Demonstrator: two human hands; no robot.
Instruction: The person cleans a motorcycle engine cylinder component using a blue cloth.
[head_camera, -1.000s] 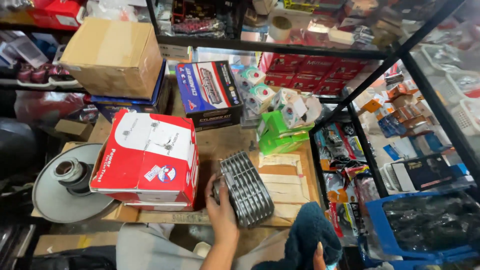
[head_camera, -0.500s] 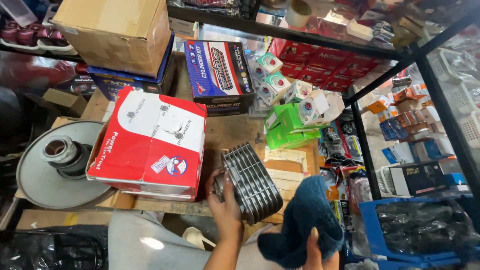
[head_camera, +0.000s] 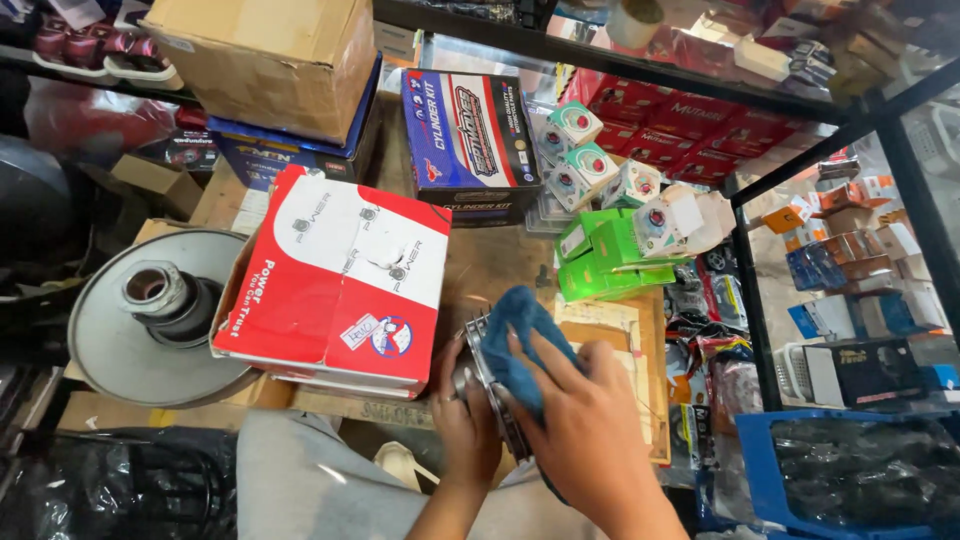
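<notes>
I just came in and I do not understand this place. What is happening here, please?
A person is at a cluttered wooden bench among shelves of boxed parts. The left hand grips a finned metal part from the side, and the right hand presses a blue cloth over its top. A red and white box lies just to the left, and a metal pulley beyond it.

A cluttered wooden workbench (head_camera: 480, 265) stands under a black metal shelf rack (head_camera: 750, 290) stacked with boxes, evenly lit.
</notes>
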